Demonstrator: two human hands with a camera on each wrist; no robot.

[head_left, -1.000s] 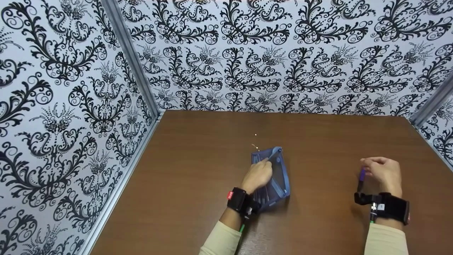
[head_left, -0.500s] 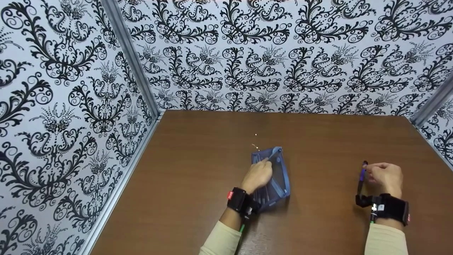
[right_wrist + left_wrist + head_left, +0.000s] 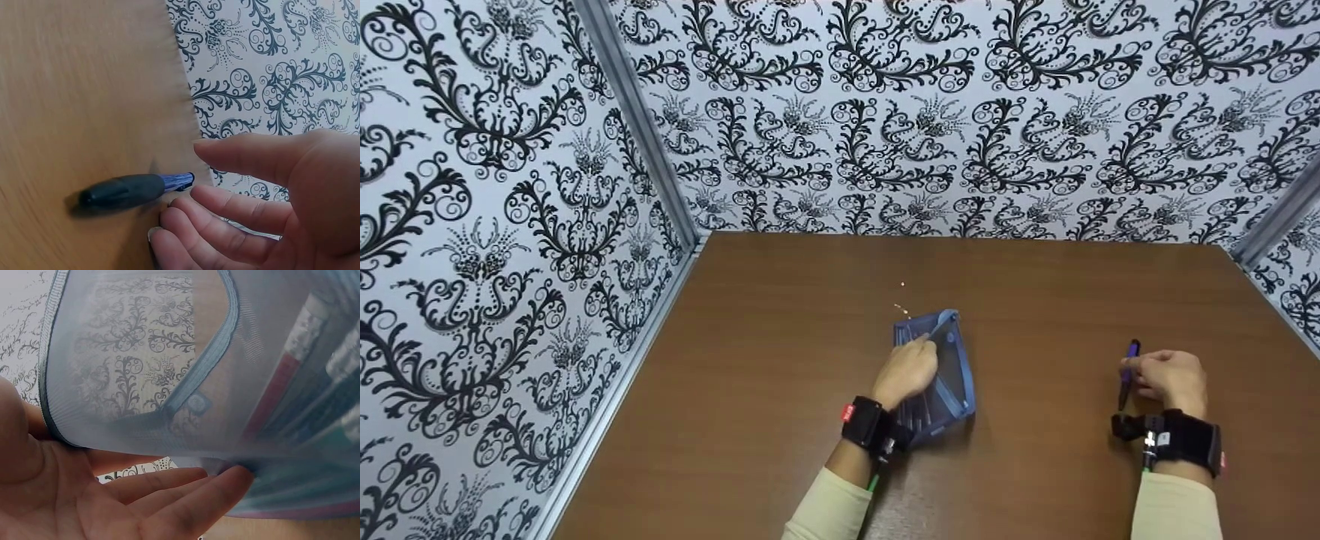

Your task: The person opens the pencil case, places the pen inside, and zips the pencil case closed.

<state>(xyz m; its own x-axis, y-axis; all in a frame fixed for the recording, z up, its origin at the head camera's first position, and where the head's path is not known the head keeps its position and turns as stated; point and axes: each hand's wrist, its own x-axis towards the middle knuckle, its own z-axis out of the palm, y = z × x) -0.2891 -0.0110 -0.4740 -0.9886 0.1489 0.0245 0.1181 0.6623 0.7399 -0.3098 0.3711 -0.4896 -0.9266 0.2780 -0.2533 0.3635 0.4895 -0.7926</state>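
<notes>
A blue mesh pencil case (image 3: 966, 379) with a zip stands toward the middle of the table, its top gaping. My left hand (image 3: 906, 373) grips its edge; in the left wrist view the mesh passes between thumb and fingers. Through the mesh show several pencil-like sticks, among them a red one with a whitish end (image 3: 275, 391). On the right lies a purple pen with a black grip (image 3: 126, 191). My right hand (image 3: 1174, 377) is right beside the pen, thumb and fingers spread apart in the right wrist view, nothing pinched between them.
Small shiny specks (image 3: 902, 309) lie on the brown table (image 3: 765, 360) behind the pencil case. Black-and-white patterned walls (image 3: 900, 142) with grey metal posts enclose the back and sides. Black camera straps (image 3: 1189, 442) sit on both wrists.
My right fingers have come off the pen and drawn slightly toward me, uncovering its far end. The left hand and the pencil case have stayed put.
</notes>
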